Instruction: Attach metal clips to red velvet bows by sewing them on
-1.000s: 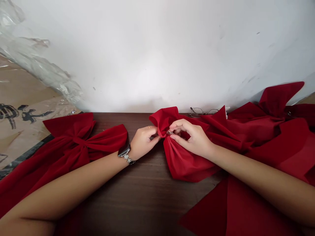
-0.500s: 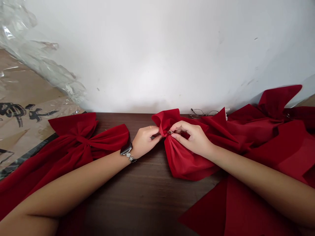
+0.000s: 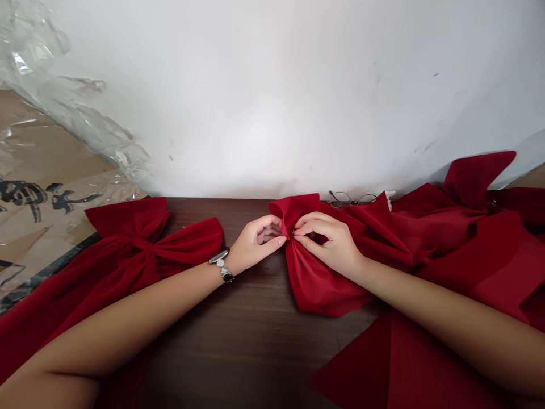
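A red fabric bow (image 3: 326, 281), gathered tight at its middle, lies in front of me on the dark wooden table (image 3: 238, 335). My left hand (image 3: 259, 241) grips the left side of the gather, fingers curled behind the cloth and thumb at the front. At the gather, my right hand (image 3: 330, 241) pinches thumb and fingertips on a small metal piece (image 3: 292, 233); the fingertips mostly hide it, so its kind is unclear. A finished-looking red bow (image 3: 142, 241) with long tails lies to the left, beside my left forearm.
More red bows and cloth (image 3: 460, 238) are heaped on the right. Eyeglasses (image 3: 351, 200) rest at the table's back edge by the white wall (image 3: 255, 96). A cardboard box (image 3: 55, 159) with black writing and clear plastic wrap (image 3: 85, 113) stands at the left.
My left thumb and fingers have shifted and spread a little at the gather. My right fingertips have closed further over the small metal piece, which shows less now.
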A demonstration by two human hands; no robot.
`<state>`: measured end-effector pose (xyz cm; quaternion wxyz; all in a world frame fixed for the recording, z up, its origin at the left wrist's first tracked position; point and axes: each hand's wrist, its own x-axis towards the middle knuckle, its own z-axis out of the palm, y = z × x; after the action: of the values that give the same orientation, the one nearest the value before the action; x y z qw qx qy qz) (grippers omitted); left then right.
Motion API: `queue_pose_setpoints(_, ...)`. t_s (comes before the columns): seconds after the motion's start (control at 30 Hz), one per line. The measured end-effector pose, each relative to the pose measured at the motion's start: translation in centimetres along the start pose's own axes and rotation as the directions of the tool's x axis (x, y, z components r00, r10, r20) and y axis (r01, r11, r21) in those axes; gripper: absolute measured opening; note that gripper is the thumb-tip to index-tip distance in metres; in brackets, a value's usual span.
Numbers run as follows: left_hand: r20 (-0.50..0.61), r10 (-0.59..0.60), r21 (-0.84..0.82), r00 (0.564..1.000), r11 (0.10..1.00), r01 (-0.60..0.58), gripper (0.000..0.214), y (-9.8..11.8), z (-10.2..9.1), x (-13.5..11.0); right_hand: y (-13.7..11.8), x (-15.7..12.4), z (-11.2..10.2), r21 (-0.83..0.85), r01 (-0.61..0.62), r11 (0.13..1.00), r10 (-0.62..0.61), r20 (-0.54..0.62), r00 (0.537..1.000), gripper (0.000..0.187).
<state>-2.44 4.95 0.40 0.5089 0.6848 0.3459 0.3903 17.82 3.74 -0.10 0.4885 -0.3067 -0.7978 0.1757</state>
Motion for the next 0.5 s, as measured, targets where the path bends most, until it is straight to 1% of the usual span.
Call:
queue_pose_setpoints(0.07, -0.001, -0.052, -0.042, 0.999, 0.998, 0.052, 0.029, 0.0, 0.1, 0.1, -0.1, 0.1, 0.0, -0.020, 0.001, 1.000, 0.000, 0.040, 0.999, 0.010)
queue_pose_setpoints(0.13, -0.038, -0.100, -0.043, 0.994, 0.994, 0.099, 0.029, -0.1, 0.3, 0.3, -0.2, 0.3, -0.2, 0.039, -0.072, 0.997, 0.069, 0.081, 0.994, 0.008)
queue_pose_setpoints(0.2, -0.067, -0.139, -0.065, 0.988, 0.989, 0.134, 0.028, -0.3, 0.4, 0.4, -0.5, 0.8, -0.8, 0.218, -0.192, 0.957, 0.173, 0.103, 0.980, 0.009)
queue_pose_setpoints(0.23, -0.072, -0.151, -0.092, 0.986, 0.985, 0.144, 0.028, -0.4, 0.4, 0.4, -0.8, 1.2, -1.3, 0.333, -0.242, 0.911, 0.220, 0.103, 0.970, 0.011)
queue_pose_setpoints(0.3, -0.084, -0.161, -0.151, 0.983, 0.978, 0.147, 0.028, -0.5, 0.3, 0.5, -1.6, 2.2, -2.7, 0.529, -0.291, 0.797, 0.294, 0.082, 0.952, 0.015)
queue_pose_setpoints(0.37, -0.114, -0.156, -0.180, 0.981, 0.975, 0.134, 0.025, -0.7, 0.2, 0.5, -2.9, 3.3, -4.6, 0.613, -0.316, 0.724, 0.364, 0.049, 0.930, 0.019)
queue_pose_setpoints(0.43, -0.144, -0.145, -0.182, 0.979, 0.976, 0.118, 0.023, -0.8, 0.1, 0.6, -4.6, 4.3, -6.7, 0.638, -0.296, 0.711, 0.399, -0.019, 0.917, 0.022)
queue_pose_setpoints(0.5, -0.151, -0.134, -0.176, 0.979, 0.979, 0.107, 0.023, -0.9, 0.0, 0.6, -6.2, 4.7, -8.6, 0.603, -0.260, 0.755, 0.375, -0.072, 0.924, 0.021)
